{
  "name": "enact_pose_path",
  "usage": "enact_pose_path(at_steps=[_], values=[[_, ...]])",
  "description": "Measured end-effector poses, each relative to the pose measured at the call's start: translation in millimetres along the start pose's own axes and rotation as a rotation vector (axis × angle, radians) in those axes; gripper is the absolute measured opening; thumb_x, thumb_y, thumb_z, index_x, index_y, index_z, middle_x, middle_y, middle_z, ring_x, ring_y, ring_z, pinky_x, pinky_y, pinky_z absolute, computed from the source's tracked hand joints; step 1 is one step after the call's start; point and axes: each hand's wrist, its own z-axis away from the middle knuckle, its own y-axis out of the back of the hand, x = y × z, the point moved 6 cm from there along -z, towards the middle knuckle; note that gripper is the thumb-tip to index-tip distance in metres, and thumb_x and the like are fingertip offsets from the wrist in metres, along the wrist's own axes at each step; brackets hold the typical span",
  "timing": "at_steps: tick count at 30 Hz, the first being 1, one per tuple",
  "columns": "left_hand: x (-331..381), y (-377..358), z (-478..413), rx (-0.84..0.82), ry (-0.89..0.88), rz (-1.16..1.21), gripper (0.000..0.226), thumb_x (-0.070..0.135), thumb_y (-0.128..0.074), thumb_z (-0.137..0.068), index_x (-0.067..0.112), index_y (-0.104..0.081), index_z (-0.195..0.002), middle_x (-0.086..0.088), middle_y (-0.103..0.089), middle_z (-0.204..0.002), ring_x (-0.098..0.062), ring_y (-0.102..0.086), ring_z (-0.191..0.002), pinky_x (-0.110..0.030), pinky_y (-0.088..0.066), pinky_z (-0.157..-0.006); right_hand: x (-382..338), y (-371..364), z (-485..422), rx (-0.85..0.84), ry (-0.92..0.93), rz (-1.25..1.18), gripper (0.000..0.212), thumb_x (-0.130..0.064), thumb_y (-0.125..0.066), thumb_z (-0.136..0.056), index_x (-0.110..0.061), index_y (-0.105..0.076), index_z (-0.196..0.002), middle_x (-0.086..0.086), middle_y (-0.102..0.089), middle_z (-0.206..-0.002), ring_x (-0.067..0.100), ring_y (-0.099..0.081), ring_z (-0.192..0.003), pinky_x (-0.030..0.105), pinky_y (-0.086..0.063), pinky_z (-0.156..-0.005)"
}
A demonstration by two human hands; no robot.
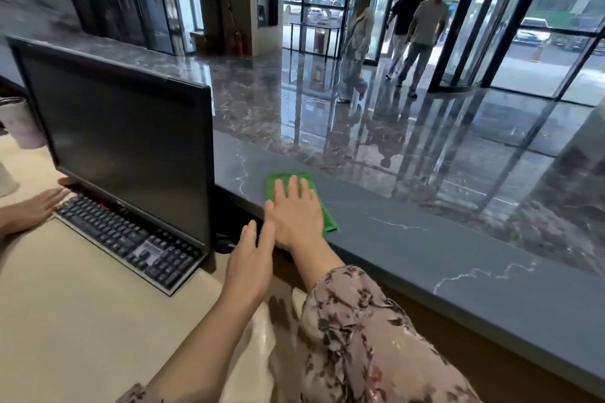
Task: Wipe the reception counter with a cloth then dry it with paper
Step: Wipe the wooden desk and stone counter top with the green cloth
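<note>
A green cloth lies flat on the dark grey marbled reception counter, just right of the monitor. My right hand presses on the cloth with straight, spread fingers and covers most of it. My left hand hovers open beside the right wrist, over the gap between the desk and the counter's near edge, holding nothing. No paper is in view.
A black monitor and keyboard stand on the beige desk to the left. Another person's hand rests by the keyboard. A pale cup sits at far left. Three people walk across the glossy lobby floor.
</note>
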Motion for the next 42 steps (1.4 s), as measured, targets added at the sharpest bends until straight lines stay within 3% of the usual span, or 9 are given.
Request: enact_pose_path(at_steps=[3,7,14,19,26,32,36,38,42], values=[[-5,8,-2,0.067,-0.004,0.001,0.081,0.072,-0.024,-0.087,0.019,-0.035,-0.148,-0.003,-0.036,-0.153,-0.023,-0.034,-0.14,-0.044,-0.026,-0.117,-23,-11,3,0.034,0.273,0.196,0.064,-0.035,-0.029,-0.101,-0.015,0.001,-0.154,0.014,0.001,-0.161,0.033,0.003,-0.148,0.043,-0.005,-0.12],[-7,7,1,0.081,-0.013,0.012,0.062,0.052,-0.025,-0.099,0.017,-0.029,-0.151,0.0,-0.027,-0.157,-0.016,-0.025,-0.145,-0.036,-0.018,-0.12,-17,-20,13,0.115,0.407,0.366,0.06,-0.03,-0.027,-0.102,-0.017,0.003,-0.153,0.014,0.001,-0.16,0.037,-0.002,-0.147,0.045,-0.009,-0.119],[15,-13,12,0.029,-0.078,-0.055,0.056,0.047,-0.024,-0.101,0.02,-0.033,-0.149,0.001,-0.033,-0.154,-0.016,-0.03,-0.142,-0.027,-0.021,-0.11,19,-19,50,0.148,0.437,0.439,0.062,-0.023,-0.03,-0.1,-0.018,0.0,-0.154,0.016,-0.003,-0.16,0.041,-0.006,-0.146,0.047,-0.01,-0.118],[24,-37,29,-0.024,-0.079,-0.074,0.056,0.045,-0.023,-0.102,0.016,-0.033,-0.149,-0.004,-0.035,-0.154,-0.02,-0.031,-0.142,-0.031,-0.021,-0.114,63,-10,90,0.162,0.359,0.472,0.063,-0.023,-0.033,-0.087,-0.018,-0.03,-0.15,0.016,-0.037,-0.15,0.041,-0.039,-0.135,0.046,-0.034,-0.11],[33,-78,50,-0.093,-0.103,-0.141,0.058,0.044,-0.02,-0.102,0.013,-0.029,-0.15,-0.006,-0.029,-0.157,-0.022,-0.025,-0.144,-0.035,-0.018,-0.117,129,6,154,0.174,0.333,0.515,0.074,-0.024,-0.068,-0.075,-0.019,-0.041,-0.144,0.016,-0.049,-0.141,0.039,-0.05,-0.126,0.045,-0.041,-0.104],[39,-120,67,-0.18,-0.181,-0.355,0.054,0.032,-0.025,-0.103,0.005,-0.025,-0.15,-0.013,-0.014,-0.16,-0.024,-0.011,-0.148,-0.039,-0.013,-0.117,190,19,208,0.166,0.21,0.443,0.06,-0.035,-0.05,-0.091,-0.021,-0.034,-0.147,0.015,-0.046,-0.144,0.037,-0.046,-0.13,0.044,-0.043,-0.104],[53,-148,87,-0.266,-0.34,-0.58,0.053,0.035,-0.025,-0.103,0.017,-0.022,-0.152,-0.003,-0.005,-0.162,-0.016,0.001,-0.149,-0.037,-0.003,-0.12,237,25,239,0.117,0.039,0.356,0.059,-0.045,-0.035,-0.095,-0.022,-0.031,-0.149,0.012,-0.04,-0.149,0.032,-0.04,-0.136,0.044,-0.039,-0.108],[62,-169,101,-0.381,-0.481,-0.665,0.051,0.033,-0.026,-0.103,0.019,-0.023,-0.152,-0.001,-0.008,-0.161,-0.013,-0.001,-0.149,-0.035,0.001,-0.119,258,31,257,0.117,-0.059,0.322,0.061,-0.052,-0.025,-0.097,-0.02,-0.03,-0.149,0.01,-0.035,-0.152,0.029,-0.034,-0.141,0.043,-0.032,-0.114],[67,-195,122,-0.536,-0.683,-0.875,0.051,0.028,-0.027,-0.103,0.02,-0.019,-0.153,-0.002,-0.008,-0.162,-0.016,0.001,-0.149,-0.034,0.002,-0.119,307,46,292,0.14,-0.347,0.223,0.085,-0.063,0.009,-0.086,-0.018,-0.02,-0.152,0.001,-0.015,-0.159,0.018,-0.011,-0.148,0.028,-0.003,-0.12]])
